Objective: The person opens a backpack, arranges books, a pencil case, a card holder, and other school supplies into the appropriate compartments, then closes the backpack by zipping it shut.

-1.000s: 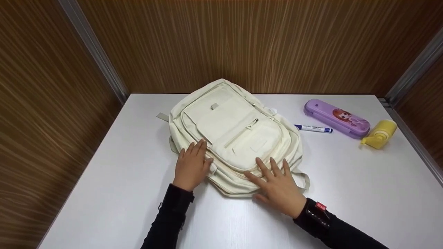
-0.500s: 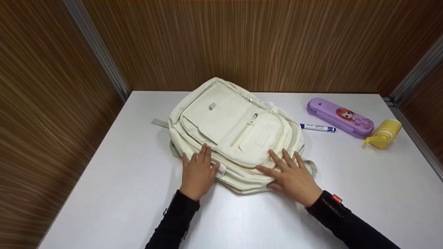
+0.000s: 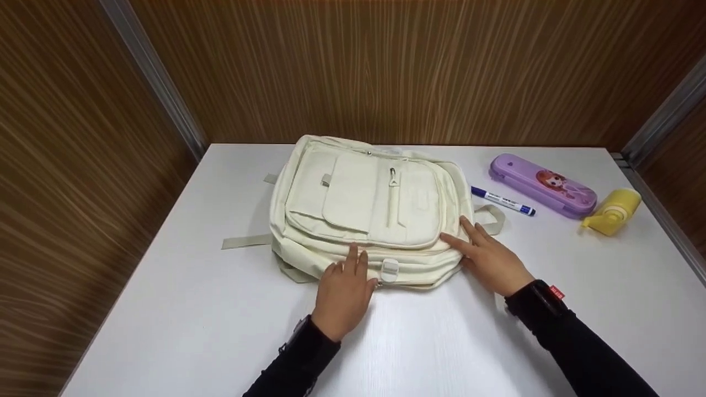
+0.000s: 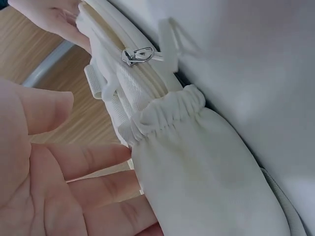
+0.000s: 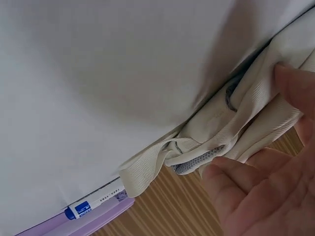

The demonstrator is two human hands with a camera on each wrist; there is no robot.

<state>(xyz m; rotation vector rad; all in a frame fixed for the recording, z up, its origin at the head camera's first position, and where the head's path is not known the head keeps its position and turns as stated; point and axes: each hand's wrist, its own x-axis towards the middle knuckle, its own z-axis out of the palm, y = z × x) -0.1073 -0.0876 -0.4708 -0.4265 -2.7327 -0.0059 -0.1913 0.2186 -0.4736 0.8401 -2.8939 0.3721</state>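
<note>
A cream backpack lies on its back on the white table, front pockets up and its long side roughly parallel to the front edge. My left hand touches its near side with fairly straight fingers, beside a white buckle tab. In the left wrist view those fingers meet the bag by an elastic-topped side pocket, near a zipper pull. My right hand rests with spread fingers on the right end, close to a fabric loop. Its thumb lies against the bag's edge in the right wrist view.
Right of the bag lies a blue-and-white marker, close to the bag's edge. Beyond it are a purple pencil case and a yellow pump bottle on its side. Wood-grain panels stand behind and beside the table.
The backpack has turned counterclockwise, its right end swinging away from me. My left hand has moved right, my right hand right and farther away. The marker's left end has shifted away and it lies more slanted.
</note>
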